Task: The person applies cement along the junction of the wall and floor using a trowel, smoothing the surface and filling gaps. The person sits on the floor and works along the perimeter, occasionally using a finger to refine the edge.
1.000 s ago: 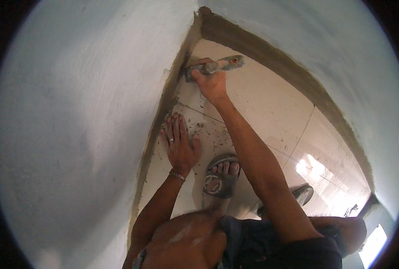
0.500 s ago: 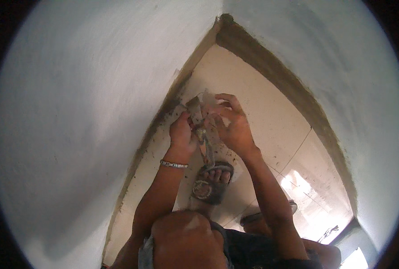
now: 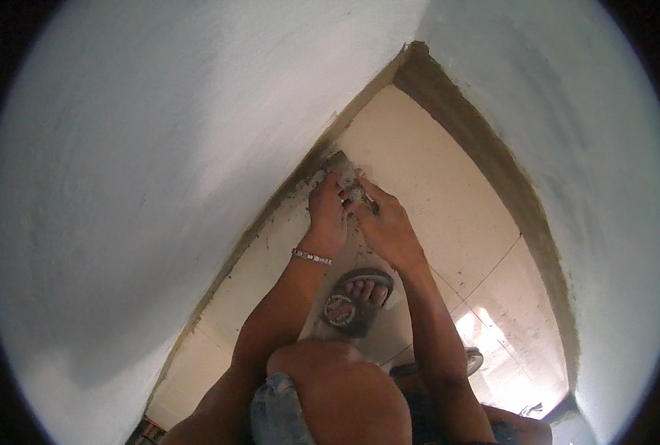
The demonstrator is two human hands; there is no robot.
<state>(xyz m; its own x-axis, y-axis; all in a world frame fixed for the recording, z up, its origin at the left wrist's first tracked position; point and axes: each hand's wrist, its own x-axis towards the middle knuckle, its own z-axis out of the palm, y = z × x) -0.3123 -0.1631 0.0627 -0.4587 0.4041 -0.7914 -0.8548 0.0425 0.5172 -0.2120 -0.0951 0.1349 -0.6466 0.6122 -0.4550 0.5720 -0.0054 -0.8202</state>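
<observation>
A flat-bladed putty knife (image 3: 338, 160) lies low over the floor, its blade edge close to the foot of the left wall; whether it touches the wall I cannot tell. My left hand (image 3: 327, 215) is closed at the blade's left side, thumb up along it. From the other side, my right hand (image 3: 389, 230) grips the tool with its index finger stretched toward the blade. Between the hands shows a small greyish, crusted part (image 3: 356, 194). The handle is mostly hidden by my fingers. Grey crumbs (image 3: 300, 191) lie beside the blade along the wall base.
A pale wall (image 3: 152, 185) rises at the left, another (image 3: 567, 133) at the right. A bare brownish strip (image 3: 471, 126) runs along the right wall's foot to the corner. Light tiles (image 3: 419, 163) cover the floor. My sandalled foot (image 3: 356, 304) stands just below my hands.
My right hand's raised, spread fingers have come down and closed around the putty knife. The tool's handle, visible before, is now mostly covered. The view has shifted slightly.
</observation>
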